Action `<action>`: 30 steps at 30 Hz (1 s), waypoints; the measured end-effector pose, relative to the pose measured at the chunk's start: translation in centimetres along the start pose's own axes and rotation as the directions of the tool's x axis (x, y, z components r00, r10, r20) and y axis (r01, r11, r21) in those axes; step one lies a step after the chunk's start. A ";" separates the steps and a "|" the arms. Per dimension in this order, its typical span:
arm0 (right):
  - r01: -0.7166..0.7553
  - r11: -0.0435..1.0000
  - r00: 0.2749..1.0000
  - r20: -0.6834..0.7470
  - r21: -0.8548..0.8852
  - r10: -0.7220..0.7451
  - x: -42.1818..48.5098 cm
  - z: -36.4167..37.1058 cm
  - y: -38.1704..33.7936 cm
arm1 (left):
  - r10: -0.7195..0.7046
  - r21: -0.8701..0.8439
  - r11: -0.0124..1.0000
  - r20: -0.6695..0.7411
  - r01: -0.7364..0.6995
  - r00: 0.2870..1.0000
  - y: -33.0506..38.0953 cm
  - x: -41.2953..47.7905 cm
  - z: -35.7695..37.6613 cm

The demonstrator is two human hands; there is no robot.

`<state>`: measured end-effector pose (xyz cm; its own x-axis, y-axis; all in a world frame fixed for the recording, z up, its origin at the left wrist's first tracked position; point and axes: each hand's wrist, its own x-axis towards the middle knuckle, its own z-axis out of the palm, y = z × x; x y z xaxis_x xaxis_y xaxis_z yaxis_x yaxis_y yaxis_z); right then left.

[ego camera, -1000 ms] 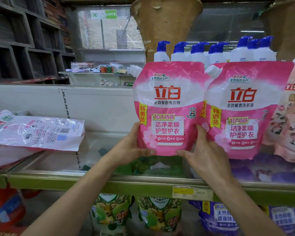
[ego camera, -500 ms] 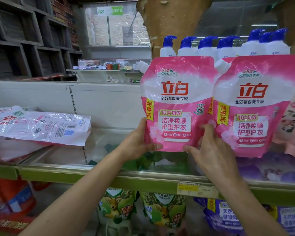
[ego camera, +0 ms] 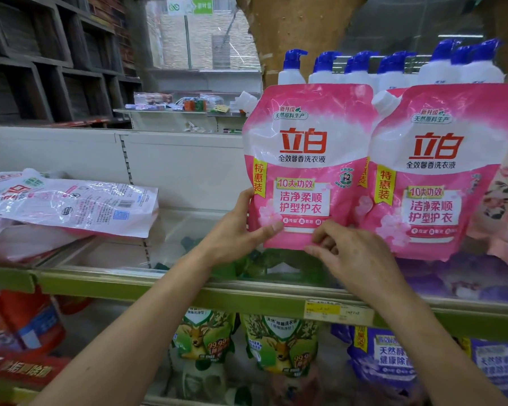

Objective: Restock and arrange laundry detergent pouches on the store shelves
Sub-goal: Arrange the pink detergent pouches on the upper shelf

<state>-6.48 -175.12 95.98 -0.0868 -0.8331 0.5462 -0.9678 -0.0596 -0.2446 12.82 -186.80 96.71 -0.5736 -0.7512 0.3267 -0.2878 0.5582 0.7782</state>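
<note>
A pink laundry detergent pouch [ego camera: 305, 159] stands upright on the green-edged shelf [ego camera: 165, 288]. My left hand [ego camera: 241, 232] grips its lower left corner, thumb across the front. My right hand [ego camera: 352, 253] pinches its bottom edge from the right. A second identical pink pouch [ego camera: 440, 171] stands just to the right, its left edge overlapping behind the first. Another pouch [ego camera: 71, 203] lies flat on its face at the left of the same shelf.
White bottles with blue pump caps [ego camera: 390, 68] line up behind the pouches. Floral pouches [ego camera: 505, 206] stand at the far right. The lower shelf holds green deer-print pouches [ego camera: 276, 344], purple pouches [ego camera: 390, 358] and red packs [ego camera: 27, 323]. A yellow price tag [ego camera: 335, 312] sits on the shelf lip.
My right hand slid from the pouch's right side down to its bottom edge. The pouch stays upright in both hands. The view has shifted slightly left.
</note>
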 end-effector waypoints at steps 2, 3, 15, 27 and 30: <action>0.012 1.000 1.000 0.014 0.010 -0.013 0.0 0.0 -0.1 | 0.008 0.016 1.000 -0.045 -0.007 0.999 0.1 -0.1 0.0; 0.014 1.000 1.000 0.021 0.014 -0.014 0.0 0.0 -0.1 | 0.008 0.015 1.000 -0.062 -0.007 0.998 0.1 -0.1 -0.1; 0.120 0.989 0.987 0.093 0.087 -0.128 0.4 0.2 -1.7 | 0.049 -0.034 0.998 -0.191 -0.056 0.980 0.7 -0.4 -0.5; 0.258 0.951 0.947 0.151 0.173 -0.284 4.1 4.6 -11.1 | 0.043 0.026 0.999 -0.277 -0.037 0.960 -3.6 -3.8 -8.3; 0.292 0.931 0.937 0.130 0.217 -0.325 5.5 6.4 -14.2 | 0.047 0.056 0.998 -0.312 -0.031 0.949 -4.8 -5.4 -11.4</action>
<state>8.30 -182.36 97.31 0.2636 -0.8329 0.4866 -0.8753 -0.4185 -0.2422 25.99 -189.40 97.34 -0.3188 -0.7967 0.5135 -0.3122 0.5998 0.7367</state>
